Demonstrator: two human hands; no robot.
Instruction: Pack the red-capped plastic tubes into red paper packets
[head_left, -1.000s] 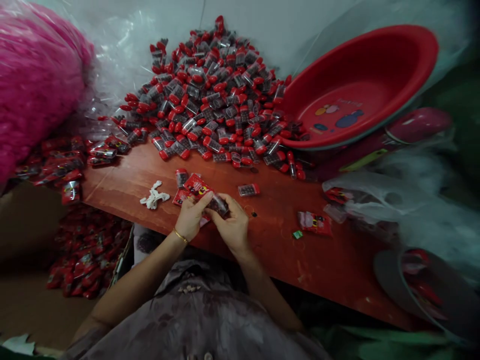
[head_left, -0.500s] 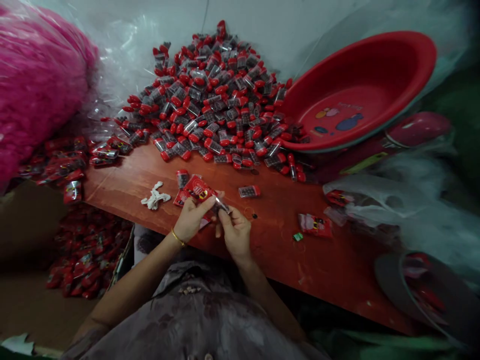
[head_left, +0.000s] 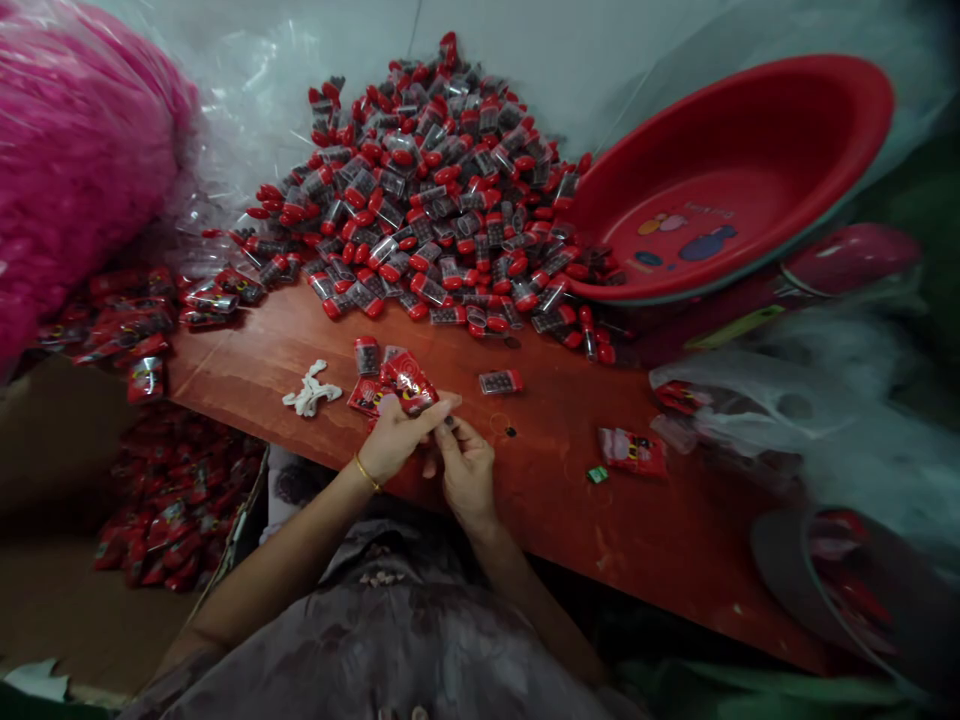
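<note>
In the head view, my left hand (head_left: 390,440) is curled around the lower edge of a red packet (head_left: 409,378) with a printed figure, its thumb stretched out toward my other hand. My right hand (head_left: 469,468) meets it there, thumb and fingers drawn narrow at the left fingertips; a small dark spot shows between them, but I cannot tell what it is or whether I'm gripping anything with that hand. The packet is above the table (head_left: 540,470), in front of me, just beside an upright red-capped tube (head_left: 366,356). Another tube (head_left: 501,382) lies on its side to the right, and a white tangled strip (head_left: 311,390) lies to the left. Beyond them rises a big pile of tubes (head_left: 442,210), touching a tilted red basin (head_left: 720,180).
</note>
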